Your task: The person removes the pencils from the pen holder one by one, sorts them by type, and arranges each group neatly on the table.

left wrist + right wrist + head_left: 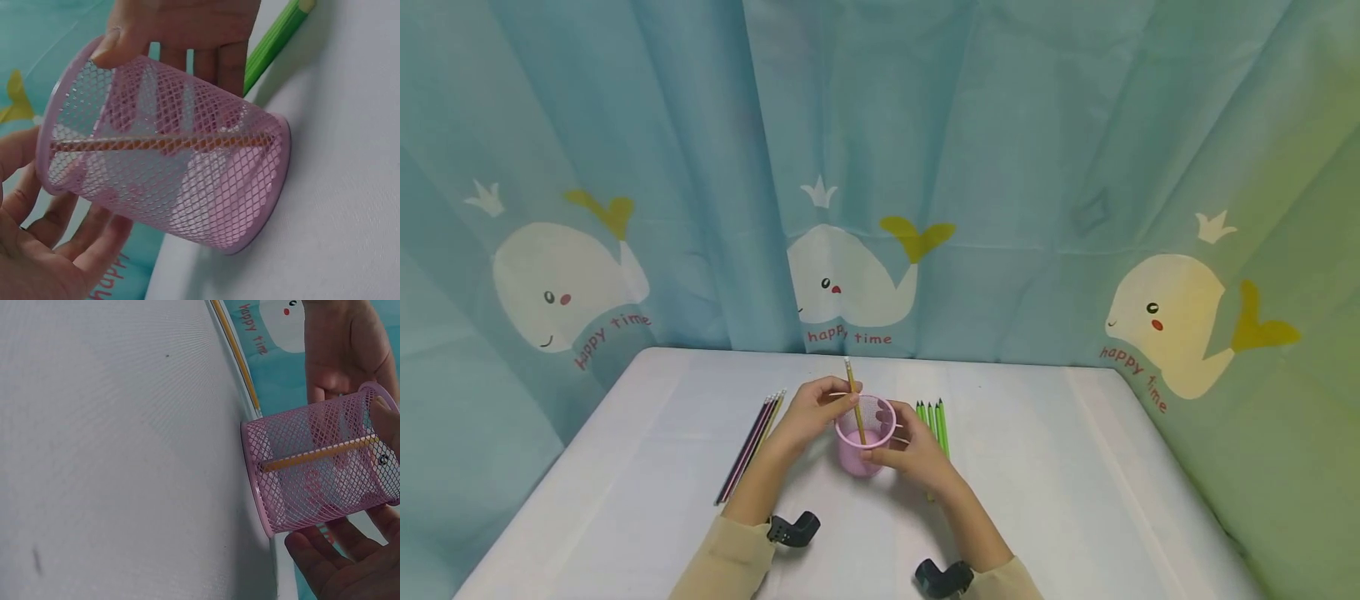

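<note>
Upright at the middle of the white table is a pink mesh pencil cup [853, 460]. My right hand [921, 454] holds it from the right, thumb at the near rim and fingers round the far side. My left hand [808, 412] pinches a yellow pencil [861, 423] at the left of the rim. The pencil's white eraser end points up, and its lower part is inside the cup. Through the mesh in the left wrist view, the pencil [162, 144] slants down to the base. Left-hand fingers [94, 247] show beside the cup there.
Dark purple pencils [747, 454] and yellow ones lie together left of the cup. Several green pencils [942, 425] lie to the right, partly behind my right hand. A blue curtain [1022, 167] with whale prints hangs behind the table [1060, 483].
</note>
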